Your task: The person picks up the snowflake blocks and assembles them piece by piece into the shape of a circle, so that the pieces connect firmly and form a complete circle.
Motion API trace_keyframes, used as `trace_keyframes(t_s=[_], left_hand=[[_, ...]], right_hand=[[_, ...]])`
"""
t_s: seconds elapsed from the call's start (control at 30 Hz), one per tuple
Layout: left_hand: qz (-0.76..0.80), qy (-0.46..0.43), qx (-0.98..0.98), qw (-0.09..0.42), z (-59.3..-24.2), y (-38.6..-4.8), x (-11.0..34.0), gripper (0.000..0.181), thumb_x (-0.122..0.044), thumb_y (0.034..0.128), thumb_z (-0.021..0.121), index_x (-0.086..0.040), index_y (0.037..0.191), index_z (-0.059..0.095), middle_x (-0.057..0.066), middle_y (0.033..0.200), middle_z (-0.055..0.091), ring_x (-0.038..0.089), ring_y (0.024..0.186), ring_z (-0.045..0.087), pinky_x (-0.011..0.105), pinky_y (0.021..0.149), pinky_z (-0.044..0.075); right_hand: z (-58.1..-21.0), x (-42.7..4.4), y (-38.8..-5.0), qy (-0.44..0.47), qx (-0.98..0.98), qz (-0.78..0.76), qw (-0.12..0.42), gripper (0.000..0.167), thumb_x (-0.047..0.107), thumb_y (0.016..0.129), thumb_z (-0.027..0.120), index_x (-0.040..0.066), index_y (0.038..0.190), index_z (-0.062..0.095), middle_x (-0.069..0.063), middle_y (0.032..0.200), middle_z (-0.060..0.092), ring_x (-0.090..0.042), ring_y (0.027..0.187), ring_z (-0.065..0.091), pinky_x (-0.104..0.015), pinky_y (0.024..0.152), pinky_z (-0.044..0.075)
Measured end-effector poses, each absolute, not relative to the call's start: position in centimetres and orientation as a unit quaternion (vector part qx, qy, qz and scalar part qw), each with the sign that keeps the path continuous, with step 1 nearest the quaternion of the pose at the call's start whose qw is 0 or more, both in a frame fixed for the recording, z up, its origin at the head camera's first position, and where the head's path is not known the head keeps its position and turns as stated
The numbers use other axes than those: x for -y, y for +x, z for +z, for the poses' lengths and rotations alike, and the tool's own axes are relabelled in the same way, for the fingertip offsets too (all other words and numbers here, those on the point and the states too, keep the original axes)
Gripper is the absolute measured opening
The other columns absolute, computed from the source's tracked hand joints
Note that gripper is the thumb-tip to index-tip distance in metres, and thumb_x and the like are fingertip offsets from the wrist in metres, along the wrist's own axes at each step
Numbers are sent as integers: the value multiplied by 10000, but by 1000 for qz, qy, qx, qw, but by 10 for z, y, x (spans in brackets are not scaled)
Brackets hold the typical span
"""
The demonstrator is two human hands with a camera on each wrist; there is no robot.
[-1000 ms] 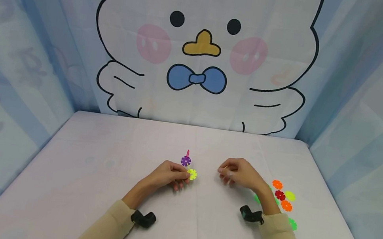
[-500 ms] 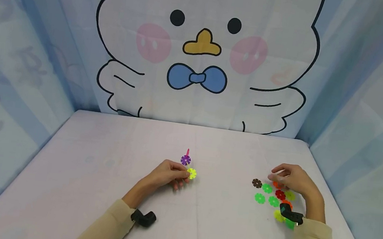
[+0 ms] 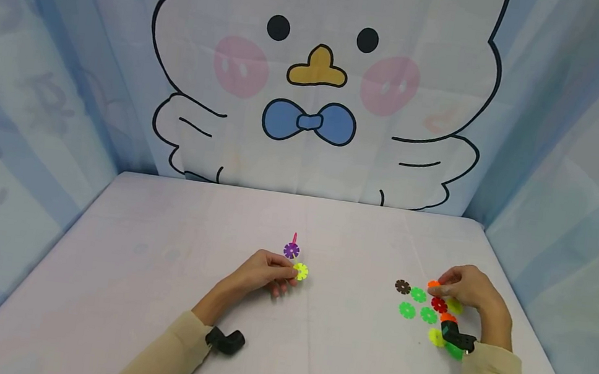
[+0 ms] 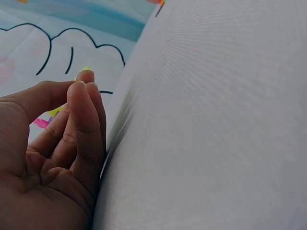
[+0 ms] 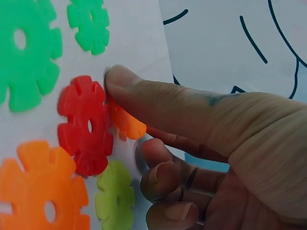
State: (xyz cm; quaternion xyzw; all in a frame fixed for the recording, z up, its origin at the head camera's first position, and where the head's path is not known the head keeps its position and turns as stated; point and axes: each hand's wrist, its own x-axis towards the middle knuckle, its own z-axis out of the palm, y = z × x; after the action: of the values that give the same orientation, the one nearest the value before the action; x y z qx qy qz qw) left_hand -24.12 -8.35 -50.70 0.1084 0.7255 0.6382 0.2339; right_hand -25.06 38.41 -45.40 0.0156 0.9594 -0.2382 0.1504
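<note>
Near the middle of the table, the left hand (image 3: 269, 272) pinches a yellow notched disc (image 3: 301, 271) between thumb and fingers. A purple disc (image 3: 291, 250) with a pink piece (image 3: 295, 237) standing out behind it is just beyond; how they join the yellow one is partly hidden. On the right, the right hand (image 3: 469, 288) has its thumb and fingers at an orange disc (image 3: 434, 284). In the right wrist view the thumb covers part of that orange disc (image 5: 128, 125), beside a red disc (image 5: 86, 125); the index fingertip is hidden.
Around the right hand lie several loose discs: a brown one (image 3: 402, 286), green ones (image 3: 407, 310), yellow ones (image 3: 436, 336) and another orange one, partly behind the black wrist camera (image 3: 457, 337). A printed curtain (image 3: 302, 168) rises behind the white table (image 3: 189, 217).
The right hand has moved from near the table's middle to the discs on the right and lowered onto the orange one. The left hand keeps its pinch in nearly the same place.
</note>
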Motion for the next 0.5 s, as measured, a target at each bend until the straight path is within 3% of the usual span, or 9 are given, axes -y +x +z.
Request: trace_keyframes(t_s=[0.23,0.5], left_hand=[[640,104,-724,236,-506,-241,84,235,-208,992,751,-7,1112,764,26,858,774,102,665,633,219,586,556],[645,100,-720,237,-507,-241,83,249,-204,991,752,9,1121,756,31,853,774,102,660,639,210,579,554]], right_hand=[[-452,-380,-250,34,-951,-270,150,335,246,899,839,0,1019,646,-141,951,670,-242,823,580,-321,688,467],[-450,-374,-251,28,-937,-318,144,183,66,989,702,-69,1097,643,-226,998,732,-186,711,706,-302,683,587]])
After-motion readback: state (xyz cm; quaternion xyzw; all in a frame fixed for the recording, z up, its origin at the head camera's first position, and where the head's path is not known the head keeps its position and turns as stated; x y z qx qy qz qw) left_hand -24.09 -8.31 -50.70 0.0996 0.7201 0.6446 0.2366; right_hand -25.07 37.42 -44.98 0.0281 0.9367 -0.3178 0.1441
